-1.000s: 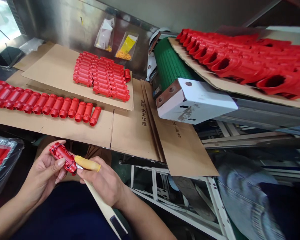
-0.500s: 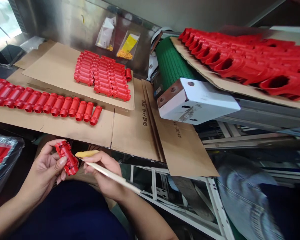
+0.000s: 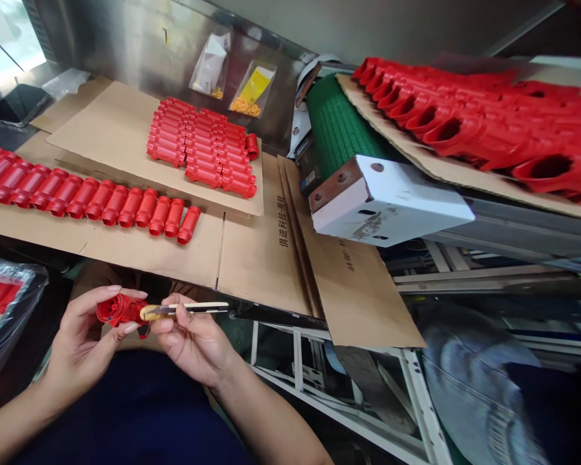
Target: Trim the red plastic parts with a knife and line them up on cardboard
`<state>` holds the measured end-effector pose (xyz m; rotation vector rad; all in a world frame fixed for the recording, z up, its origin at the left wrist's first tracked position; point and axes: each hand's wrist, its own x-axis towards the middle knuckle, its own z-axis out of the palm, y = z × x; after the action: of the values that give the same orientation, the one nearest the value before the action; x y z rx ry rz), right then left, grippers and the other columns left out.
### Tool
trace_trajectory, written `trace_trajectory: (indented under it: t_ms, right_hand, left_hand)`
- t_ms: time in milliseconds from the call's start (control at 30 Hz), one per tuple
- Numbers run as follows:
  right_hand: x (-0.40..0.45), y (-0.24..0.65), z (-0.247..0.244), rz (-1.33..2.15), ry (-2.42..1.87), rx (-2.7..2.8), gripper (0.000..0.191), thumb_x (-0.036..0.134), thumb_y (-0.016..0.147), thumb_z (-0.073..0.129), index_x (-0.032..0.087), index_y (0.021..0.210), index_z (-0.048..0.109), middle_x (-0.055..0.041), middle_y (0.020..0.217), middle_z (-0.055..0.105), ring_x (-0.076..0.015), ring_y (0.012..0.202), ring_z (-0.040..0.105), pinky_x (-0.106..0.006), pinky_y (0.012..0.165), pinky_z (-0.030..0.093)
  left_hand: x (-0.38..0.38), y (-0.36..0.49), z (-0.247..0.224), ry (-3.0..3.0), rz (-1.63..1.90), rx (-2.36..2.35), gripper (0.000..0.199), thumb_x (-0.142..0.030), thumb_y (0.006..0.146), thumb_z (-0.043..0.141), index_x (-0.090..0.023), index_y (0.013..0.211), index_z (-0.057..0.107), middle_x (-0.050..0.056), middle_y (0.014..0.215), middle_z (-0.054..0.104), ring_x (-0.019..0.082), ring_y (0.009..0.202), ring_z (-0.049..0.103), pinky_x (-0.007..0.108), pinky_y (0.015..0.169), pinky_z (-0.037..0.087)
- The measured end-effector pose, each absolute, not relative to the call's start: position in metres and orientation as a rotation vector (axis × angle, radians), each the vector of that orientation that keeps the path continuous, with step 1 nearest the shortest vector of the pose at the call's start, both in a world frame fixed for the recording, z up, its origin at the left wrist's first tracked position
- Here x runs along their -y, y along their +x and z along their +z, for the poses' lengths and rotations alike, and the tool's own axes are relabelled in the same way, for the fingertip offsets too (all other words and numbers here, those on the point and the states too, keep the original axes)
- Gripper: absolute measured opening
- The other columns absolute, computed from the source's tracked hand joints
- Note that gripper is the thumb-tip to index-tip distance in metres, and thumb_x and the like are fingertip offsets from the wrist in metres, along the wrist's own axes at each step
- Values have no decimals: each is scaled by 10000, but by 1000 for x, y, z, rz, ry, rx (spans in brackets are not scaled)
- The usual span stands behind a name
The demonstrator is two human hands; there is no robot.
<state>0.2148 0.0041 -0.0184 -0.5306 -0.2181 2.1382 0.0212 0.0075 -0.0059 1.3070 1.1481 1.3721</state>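
Note:
My left hand (image 3: 84,336) is closed around a red plastic tubular part (image 3: 119,310), thumb below and fingers above. One round end of this part faces left and shows ribs inside. My right hand (image 3: 196,339) pinches a slim cream-and-dark tool (image 3: 208,307), held nearly level; its kind is unclear. A yellow covering (image 3: 151,313), apparently on a fingertip of that hand, sits against the right end of the red part. Whether the tool's tip touches the part is hidden. Above my hands, a row of red tubes (image 3: 97,199) lies along the cardboard (image 3: 203,258).
More red parts (image 3: 201,145) lie in a block on a cardboard sheet (image 3: 91,123). Two bags with yellow pieces (image 3: 246,103) are behind. At right, a green conveyor belt (image 3: 341,123) carries further red parts (image 3: 465,123). A plastic-lined box (image 3: 29,284) stands left; a person's jeans (image 3: 469,381) show at right.
The red part has turned from steeply slanted to nearly level, its end now facing left. The tool has swung from pointing down-right to level, and my right hand has rolled over.

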Motion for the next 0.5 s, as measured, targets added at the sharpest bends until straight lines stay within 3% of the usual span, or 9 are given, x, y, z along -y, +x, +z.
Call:
trace_trajectory:
  t_ms: [133, 300, 367, 500]
  right_hand:
    - [2, 226, -20, 2196, -178, 788, 467, 627, 852, 887, 191, 820, 723, -65, 720, 785, -162, 574, 670, -268, 545, 592]
    - [-4, 243, 3, 1152, -789, 1438, 116, 293, 1028, 778, 218, 1112, 806, -98, 1045, 863, -212, 936, 829, -348, 874, 694]
    - [-5, 242, 5, 865, -786, 1631, 201, 218, 1026, 770, 212, 1226, 791, -105, 1119, 858, -219, 1028, 827, -330, 919, 693]
    - [-2, 234, -1, 661, -662, 1788, 385, 154, 1022, 755, 206, 1401, 720, -113, 1196, 833, -216, 986, 816, -326, 861, 720]
  left_hand:
    - [-13, 16, -7, 1052, 1206, -1096, 484, -237, 904, 873, -290, 1311, 616, 81, 1095, 864, 253, 891, 835, 333, 748, 672]
    - [-19, 21, 4, 679, 1142, -972, 620, -309, 864, 922, -256, 1378, 578, 85, 1019, 844, 157, 655, 727, 222, 556, 581]
    - [-20, 25, 8, 601, 1123, -966, 627, -306, 843, 939, -246, 1364, 595, 77, 988, 837, 140, 616, 699, 209, 533, 563]
    - [-20, 27, 12, 546, 1092, -951, 607, -310, 838, 944, -241, 1340, 612, 69, 963, 831, 107, 563, 646, 196, 531, 543]
